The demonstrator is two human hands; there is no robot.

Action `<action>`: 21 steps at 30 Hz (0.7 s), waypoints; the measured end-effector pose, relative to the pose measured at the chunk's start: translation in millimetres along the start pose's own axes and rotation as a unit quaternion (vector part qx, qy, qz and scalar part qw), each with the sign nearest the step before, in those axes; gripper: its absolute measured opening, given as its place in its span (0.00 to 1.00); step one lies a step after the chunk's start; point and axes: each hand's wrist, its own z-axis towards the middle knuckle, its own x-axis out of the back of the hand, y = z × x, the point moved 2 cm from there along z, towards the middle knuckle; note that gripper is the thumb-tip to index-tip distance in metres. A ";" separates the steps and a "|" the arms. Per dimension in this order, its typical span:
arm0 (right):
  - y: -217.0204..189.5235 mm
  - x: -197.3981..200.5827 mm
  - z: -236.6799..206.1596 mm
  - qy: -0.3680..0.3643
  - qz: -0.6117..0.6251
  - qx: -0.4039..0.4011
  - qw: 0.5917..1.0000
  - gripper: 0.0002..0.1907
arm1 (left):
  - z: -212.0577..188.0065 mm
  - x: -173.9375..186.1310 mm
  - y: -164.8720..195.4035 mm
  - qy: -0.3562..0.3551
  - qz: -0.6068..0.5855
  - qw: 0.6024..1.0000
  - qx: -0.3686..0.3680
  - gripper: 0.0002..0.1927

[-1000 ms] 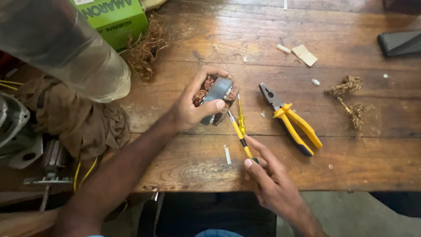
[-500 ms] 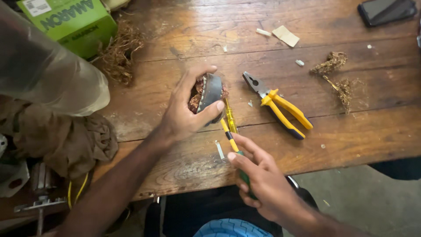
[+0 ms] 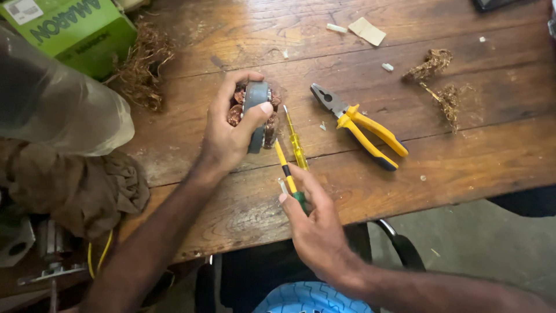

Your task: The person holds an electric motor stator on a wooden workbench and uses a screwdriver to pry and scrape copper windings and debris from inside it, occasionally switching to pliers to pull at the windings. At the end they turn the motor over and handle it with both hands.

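My left hand (image 3: 229,133) grips a small grey motor stator (image 3: 256,113) with copper windings, held upright on edge on the wooden table (image 3: 475,145). My right hand (image 3: 313,223) holds a yellow and green screwdriver (image 3: 286,174) by its handle, the tip pointing at the lower side of the stator. A second, translucent yellow screwdriver (image 3: 295,142) lies on the table just right of the stator, near my right fingertips.
Yellow-handled pliers (image 3: 362,127) lie to the right. Clumps of copper wire (image 3: 440,81) lie at the far right and another clump (image 3: 142,66) beside a green box (image 3: 75,32). A brown rag (image 3: 81,185) and a clear plastic bag (image 3: 58,110) sit at the left.
The view has shifted, so everything sits further up and right in frame. My left hand has turned the stator more on edge. My right hand keeps the screwdriver near it.
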 end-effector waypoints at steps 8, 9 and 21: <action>1.0 6.2 6.7 0.033 -0.111 0.052 0.992 0.30 | -5.1 -15.8 -5.5 0.106 -0.166 0.975 0.102 0.18; 1.1 8.1 9.6 0.047 -0.113 0.050 0.991 0.30 | -10.2 -20.1 -4.7 0.085 -0.128 0.985 0.078 0.18; -11.6 70.0 41.8 0.019 -0.121 0.052 0.991 0.36 | 18.1 27.9 -5.7 -0.185 -0.016 0.982 0.023 0.33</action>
